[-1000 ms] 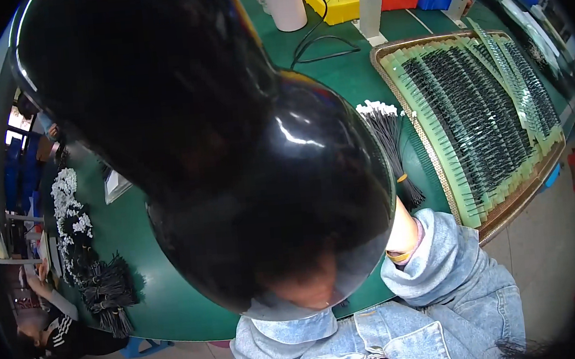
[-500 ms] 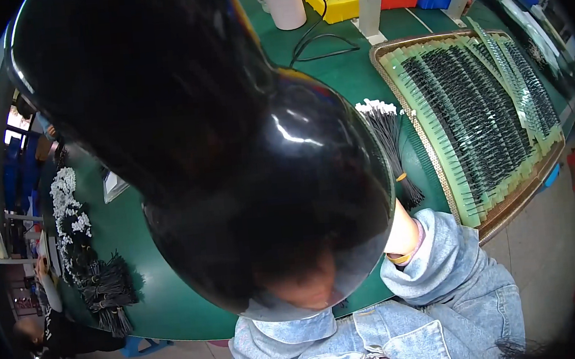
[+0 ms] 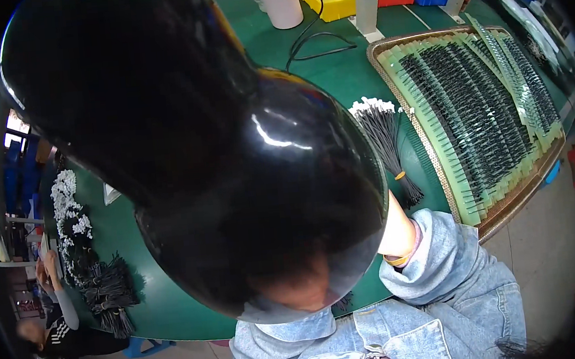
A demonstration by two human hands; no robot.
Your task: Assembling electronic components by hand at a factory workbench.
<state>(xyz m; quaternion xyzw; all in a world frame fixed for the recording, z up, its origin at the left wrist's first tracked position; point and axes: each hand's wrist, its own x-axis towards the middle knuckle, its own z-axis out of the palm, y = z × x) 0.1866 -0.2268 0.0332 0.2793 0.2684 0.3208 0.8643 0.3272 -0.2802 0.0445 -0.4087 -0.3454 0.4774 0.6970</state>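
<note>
- Glossy black rounded object (image 3: 182, 147) fills the middle of the view; it hides both hands and most of the green table (image 3: 333, 73).
- Right forearm (image 3: 398, 228) shows only from sleeve to wrist; grip state unreadable.
- Wire bundle (image 3: 387, 143): near end runs under the black object's rim.
- Wicker tray (image 3: 508, 204): far side lost in the dark rim.

right forearm (image 3: 397, 228) bare past a pushed-up denim sleeve; both hands hidden from view.

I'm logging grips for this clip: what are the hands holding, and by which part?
It cannot be told: a glossy black dome hides both hands; only the right forearm shows, beside the wire bundle.
</note>
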